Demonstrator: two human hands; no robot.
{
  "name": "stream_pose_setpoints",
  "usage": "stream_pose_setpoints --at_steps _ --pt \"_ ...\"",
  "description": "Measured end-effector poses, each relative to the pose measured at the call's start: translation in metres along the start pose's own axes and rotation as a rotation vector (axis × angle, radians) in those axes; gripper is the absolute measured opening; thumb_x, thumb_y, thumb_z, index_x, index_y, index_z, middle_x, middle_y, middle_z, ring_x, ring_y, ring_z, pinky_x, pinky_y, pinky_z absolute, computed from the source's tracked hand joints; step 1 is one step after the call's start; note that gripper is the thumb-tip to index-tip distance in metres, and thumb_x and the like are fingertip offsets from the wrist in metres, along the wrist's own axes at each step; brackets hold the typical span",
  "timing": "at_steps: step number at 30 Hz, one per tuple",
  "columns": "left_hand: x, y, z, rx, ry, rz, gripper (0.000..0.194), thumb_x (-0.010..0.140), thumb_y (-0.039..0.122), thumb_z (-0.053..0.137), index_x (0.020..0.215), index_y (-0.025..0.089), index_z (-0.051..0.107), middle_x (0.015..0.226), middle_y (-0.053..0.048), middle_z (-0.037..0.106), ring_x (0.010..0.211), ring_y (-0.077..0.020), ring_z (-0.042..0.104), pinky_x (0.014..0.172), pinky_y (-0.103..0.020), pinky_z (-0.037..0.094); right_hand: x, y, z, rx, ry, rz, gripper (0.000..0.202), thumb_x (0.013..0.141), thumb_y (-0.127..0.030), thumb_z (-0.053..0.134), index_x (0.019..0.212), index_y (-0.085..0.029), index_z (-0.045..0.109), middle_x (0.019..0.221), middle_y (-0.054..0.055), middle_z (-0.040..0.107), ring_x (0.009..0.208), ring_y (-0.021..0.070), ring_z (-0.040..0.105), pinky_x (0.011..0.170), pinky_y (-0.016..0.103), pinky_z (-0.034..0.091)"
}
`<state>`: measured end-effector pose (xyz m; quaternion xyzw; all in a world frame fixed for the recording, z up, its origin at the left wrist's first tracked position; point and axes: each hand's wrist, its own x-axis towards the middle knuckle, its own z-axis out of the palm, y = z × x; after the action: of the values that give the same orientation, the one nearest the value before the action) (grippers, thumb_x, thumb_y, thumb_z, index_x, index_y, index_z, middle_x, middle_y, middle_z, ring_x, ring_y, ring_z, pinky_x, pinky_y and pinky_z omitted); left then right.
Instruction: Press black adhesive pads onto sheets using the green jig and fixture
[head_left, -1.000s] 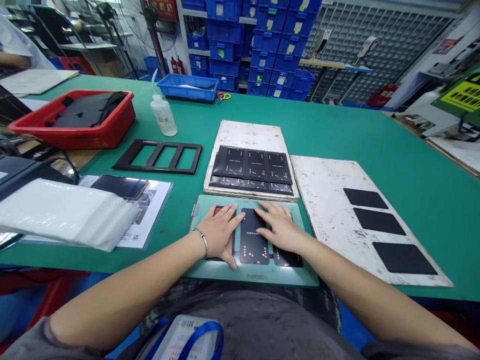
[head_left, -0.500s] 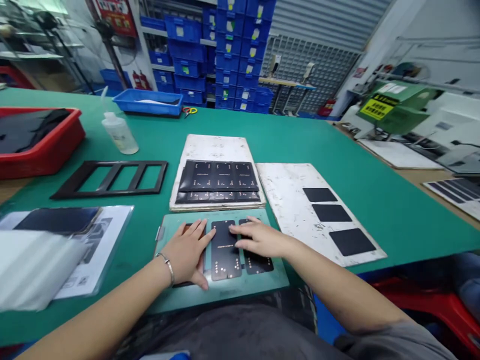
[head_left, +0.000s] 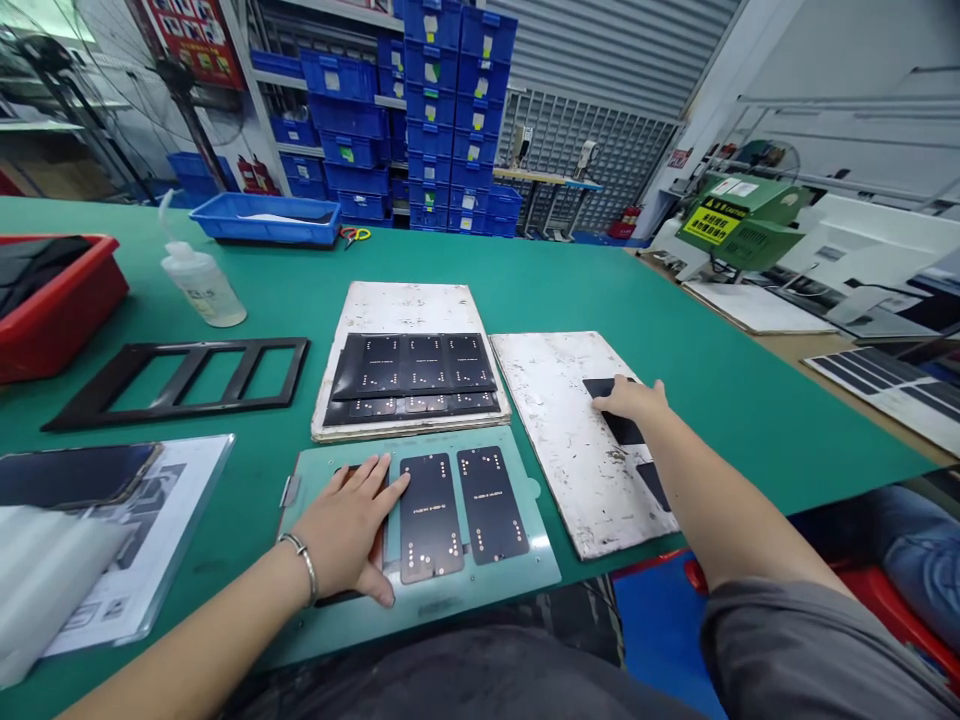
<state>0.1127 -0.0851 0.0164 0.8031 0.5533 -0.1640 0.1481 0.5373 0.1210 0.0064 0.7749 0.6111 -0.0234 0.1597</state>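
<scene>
My left hand (head_left: pixel 343 530) lies spread over the left slot of a pale green jig plate (head_left: pixel 439 603), its fingers apart. Two black panels with small copper-coloured dots, one in the middle (head_left: pixel 431 518) and one on the right (head_left: pixel 493 503), sit in the plate's other slots. Over the white board (head_left: pixel 551 430) on the right, my right hand (head_left: pixel 634 398) has its fingertips on the black pieces there. Whether it grips one cannot be made out. A lower black piece (head_left: pixel 655 484) is partly behind my right forearm.
Black dotted sheets (head_left: pixel 416 365) lie on another white board (head_left: pixel 412 305) behind the plate. Leftward are a black frame (head_left: pixel 180 385), a phone (head_left: pixel 75 475), a squeeze bottle (head_left: pixel 204 285) and a red bin (head_left: pixel 64 310). A person's leg shows at far right.
My right hand has left the jig plate's panels and reached right to the black pieces on the white board. My left hand stays on the plate. The whole view has shifted a little.
</scene>
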Motion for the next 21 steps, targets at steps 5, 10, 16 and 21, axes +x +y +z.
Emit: stream_pose_setpoints --at_steps 5,10,16,21 --pt "0.000 0.001 -0.001 -0.038 -0.008 -0.004 0.131 0.037 0.079 0.064 0.144 0.017 0.020 0.150 -0.018 0.005 0.137 -0.0374 0.005 0.108 -0.054 0.012 0.002 -0.024 -0.003 -0.039 -0.003 -0.015 0.067 0.071 -0.041 0.052 0.126 -0.005 0.043 0.090 0.017 0.065 0.092 0.0322 0.060 0.099 0.054 0.016" --pt "-0.001 0.002 -0.004 -0.041 -0.032 -0.008 0.126 0.043 0.078 0.062 0.144 0.016 0.018 0.150 -0.018 0.003 0.137 -0.0360 0.003 0.108 -0.054 0.011 -0.011 -0.036 -0.016 -0.097 0.100 0.004 0.073 0.074 -0.022 0.050 0.139 -0.005 0.023 0.084 0.014 0.066 0.089 0.0336 0.061 0.099 0.061 0.001" --pt "0.000 0.001 -0.003 -0.043 -0.015 0.004 0.124 0.043 0.078 0.061 0.143 0.016 0.022 0.150 -0.020 0.006 0.137 -0.0376 0.005 0.108 -0.056 0.010 -0.027 -0.004 -0.067 0.302 0.335 0.082 0.062 0.071 -0.020 0.057 0.129 -0.011 0.041 0.090 0.017 0.063 0.092 0.0328 0.059 0.088 0.053 0.034" --pt "0.002 0.000 0.003 -0.044 0.013 0.036 0.125 0.042 0.077 0.063 0.143 0.014 0.023 0.150 -0.023 0.007 0.137 -0.0387 0.005 0.107 -0.057 0.005 -0.077 -0.048 -0.087 1.200 0.310 -0.391 0.064 0.064 -0.023 0.067 0.123 -0.020 0.044 0.090 0.007 0.063 0.084 0.0243 0.061 0.072 0.038 0.048"
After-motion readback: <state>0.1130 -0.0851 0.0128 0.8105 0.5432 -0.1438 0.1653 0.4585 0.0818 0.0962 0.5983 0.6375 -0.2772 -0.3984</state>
